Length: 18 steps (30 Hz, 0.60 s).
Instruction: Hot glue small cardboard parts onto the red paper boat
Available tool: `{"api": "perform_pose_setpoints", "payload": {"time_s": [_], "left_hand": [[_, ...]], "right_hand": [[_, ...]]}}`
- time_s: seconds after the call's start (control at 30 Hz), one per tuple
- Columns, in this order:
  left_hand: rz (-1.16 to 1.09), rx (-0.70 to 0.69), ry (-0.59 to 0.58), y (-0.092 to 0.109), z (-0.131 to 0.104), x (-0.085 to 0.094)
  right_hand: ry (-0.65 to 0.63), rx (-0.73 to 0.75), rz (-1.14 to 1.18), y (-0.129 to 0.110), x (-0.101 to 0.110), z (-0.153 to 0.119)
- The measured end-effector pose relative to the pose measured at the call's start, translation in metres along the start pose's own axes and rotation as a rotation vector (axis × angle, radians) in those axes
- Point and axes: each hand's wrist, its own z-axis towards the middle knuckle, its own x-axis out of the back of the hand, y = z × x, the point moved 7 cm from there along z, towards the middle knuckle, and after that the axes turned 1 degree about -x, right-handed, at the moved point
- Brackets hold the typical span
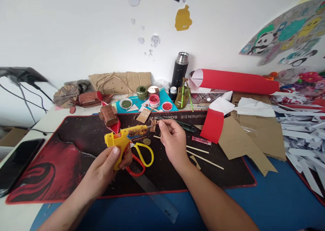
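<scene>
My left hand (108, 161) is wrapped around the handle of a yellow hot glue gun (124, 136), its body smeared with dark, burnt-looking stains and a blue patch. The nozzle points right, towards my right hand (173, 141). Thumb and fingertips of that hand pinch a small thin brown piece (157, 122) right at the nozzle tip; its exact kind is too small to tell. Below the gun lie scissors (144, 156) with yellow and red handles, partly hidden by my left hand. Just behind the gun stands a small brown cylindrical craft piece (109, 115) on red material.
On the dark desk mat (83, 177) lie a clear ruler (157, 197), thin wooden sticks (205, 159) and a green utility knife (186, 125). Paint pots (154, 101) and a black thermos (179, 70) stand behind. Cardboard (236, 139) and red corrugated paper (213, 124) lie right, a phone (20, 163) left.
</scene>
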Motion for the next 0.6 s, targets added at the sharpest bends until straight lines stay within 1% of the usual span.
{"api": "perform_pose_setpoints", "payload": {"time_s": [0.1, 0.3, 0.47, 0.6], "left_hand": [[-0.014, -0.008, -0.004, -0.001, 0.000, 0.002], [0.053, -0.041, -0.002, -0.002, -0.001, 0.005], [-0.049, -0.052, 0.034, -0.006, 0.002, 0.007], [-0.157, -0.016, 0.055, -0.012, 0.004, 0.009]], "right_hand": [[0.003, 0.002, 0.003, -0.001, 0.000, -0.001], [-0.004, -0.004, 0.025, 0.000, -0.001, -0.001], [-0.005, 0.003, 0.045, -0.002, -0.001, 0.000], [0.007, 0.006, 0.038, -0.003, -0.001, 0.000]]}}
